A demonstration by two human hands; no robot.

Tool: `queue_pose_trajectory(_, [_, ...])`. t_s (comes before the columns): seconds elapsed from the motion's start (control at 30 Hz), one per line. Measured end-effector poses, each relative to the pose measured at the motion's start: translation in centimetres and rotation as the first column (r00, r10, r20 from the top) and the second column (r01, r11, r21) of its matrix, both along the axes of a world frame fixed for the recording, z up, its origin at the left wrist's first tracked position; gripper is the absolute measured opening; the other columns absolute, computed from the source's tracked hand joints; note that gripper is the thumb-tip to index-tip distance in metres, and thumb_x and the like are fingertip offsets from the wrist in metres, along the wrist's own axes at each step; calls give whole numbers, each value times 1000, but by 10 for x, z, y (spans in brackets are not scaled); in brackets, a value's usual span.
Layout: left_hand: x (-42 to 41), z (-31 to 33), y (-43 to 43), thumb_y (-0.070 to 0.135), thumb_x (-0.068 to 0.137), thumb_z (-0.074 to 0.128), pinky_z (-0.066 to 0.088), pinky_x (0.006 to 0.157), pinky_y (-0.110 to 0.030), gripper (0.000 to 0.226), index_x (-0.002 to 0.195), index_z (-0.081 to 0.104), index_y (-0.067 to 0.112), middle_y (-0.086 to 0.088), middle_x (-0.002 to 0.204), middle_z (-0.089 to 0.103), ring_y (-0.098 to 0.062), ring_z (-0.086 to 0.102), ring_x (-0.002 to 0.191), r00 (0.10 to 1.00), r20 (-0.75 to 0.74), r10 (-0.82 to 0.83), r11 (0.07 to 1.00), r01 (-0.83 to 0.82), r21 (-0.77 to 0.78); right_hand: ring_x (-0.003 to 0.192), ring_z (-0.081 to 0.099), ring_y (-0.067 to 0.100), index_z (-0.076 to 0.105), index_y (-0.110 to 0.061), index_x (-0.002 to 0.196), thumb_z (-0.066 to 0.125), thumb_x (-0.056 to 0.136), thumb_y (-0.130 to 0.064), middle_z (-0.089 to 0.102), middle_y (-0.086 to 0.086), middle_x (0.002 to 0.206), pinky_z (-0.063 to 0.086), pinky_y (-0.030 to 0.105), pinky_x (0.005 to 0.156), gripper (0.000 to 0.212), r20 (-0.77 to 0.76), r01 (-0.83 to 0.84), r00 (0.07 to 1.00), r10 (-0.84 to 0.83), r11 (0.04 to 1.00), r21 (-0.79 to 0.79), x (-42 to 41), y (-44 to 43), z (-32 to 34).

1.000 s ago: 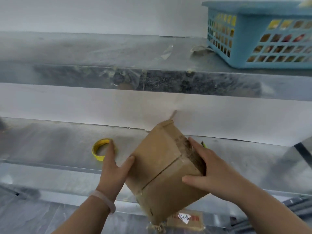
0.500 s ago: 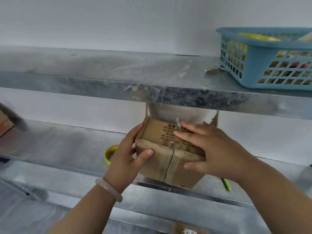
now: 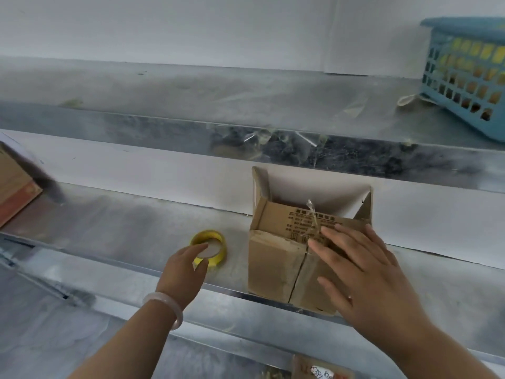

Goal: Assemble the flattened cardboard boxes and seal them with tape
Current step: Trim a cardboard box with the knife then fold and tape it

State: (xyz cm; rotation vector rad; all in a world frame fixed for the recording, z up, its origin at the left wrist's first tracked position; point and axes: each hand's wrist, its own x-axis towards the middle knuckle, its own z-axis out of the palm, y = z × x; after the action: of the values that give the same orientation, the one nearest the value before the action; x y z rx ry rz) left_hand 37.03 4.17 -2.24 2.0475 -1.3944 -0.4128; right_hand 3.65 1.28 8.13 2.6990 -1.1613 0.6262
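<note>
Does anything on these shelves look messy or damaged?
Scraps of clear tape cling to the front edge of the upper shelf, and a loose curl of old tape sticks up from the cardboard box.

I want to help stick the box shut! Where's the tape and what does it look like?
Look at the lower metal shelf, under the one with the blue basket. Left of the open cardboard box, by the left hand, lies the tape roll. It's the only yellow ring there.
</note>
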Motion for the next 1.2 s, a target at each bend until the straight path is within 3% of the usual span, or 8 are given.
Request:
queue_pose_trajectory(0.13, [24,-33,-8,23,88,59,31,110,-35,46,134,55,24,0,138,51,-23,41,129,952,291,-97,978,36,206,142,36,18,52,-23,140,47,94,-41,49,0,145,24,47,119,50,74,6,997,-9,999,39,9,5,4])
queue_pose_trajectory(0.27, [26,-32,-21,36,91,51,12,115,-42,28,118,58,39,15,133,51,-20,26,140,828,507,-239,951,93,295,140,39,21,56,-20,136,46,94,-41,54,1,141,26,49,118,48,74,40,996,-44,998,53,30,10,13])
queue_pose_trajectory(0.4, [19,-1,-20,37,94,51,24,111,-46,20,110,63,35,11,111,67,-17,54,117,889,414,-193,980,151,131,139,39,20,55,-16,137,48,92,-44,55,0,139,25,46,118,54,119,111,986,-119,991,71,61,11,21])
queue_pose_trajectory(0.53, [8,61,-3,44,88,53,47,74,-37,27,96,69,23,8,78,69,-19,62,70,932,266,-247,927,307,-215,134,43,16,60,-16,131,47,93,-42,60,-2,132,24,34,117,48,193,104,974,-120,990,91,92,9,35])
queue_pose_trajectory(0.67, [-8,115,9,51,87,49,49,68,-33,36,99,68,23,12,78,66,-11,59,69,925,182,-332,864,376,-335,143,27,9,41,-25,147,26,98,-51,45,-9,149,9,22,117,58,95,67,991,-92,968,240,126,9,46])
queue_pose_trajectory(0.73, [-15,131,13,52,88,48,51,67,-34,38,100,68,22,10,81,68,-11,61,71,917,170,-361,842,399,-362,142,28,8,43,-27,147,36,98,-54,46,-10,148,6,18,114,56,142,44,986,-88,956,290,134,9,45])
queue_pose_trajectory(0.9, [-18,152,15,51,90,45,52,70,-37,45,107,70,18,5,91,72,-15,64,77,878,232,-419,805,478,-352,102,56,0,75,-25,108,69,88,-32,71,-12,104,44,15,91,21,499,-8,854,-149,955,297,133,11,50])
queue_pose_trajectory(1.2, [-27,168,18,50,88,48,48,61,-29,41,95,73,18,4,72,69,-18,62,61,820,446,-358,769,530,-357,80,56,1,61,-26,84,57,95,-29,63,-10,81,41,11,65,13,516,-57,798,-310,815,577,125,9,60])
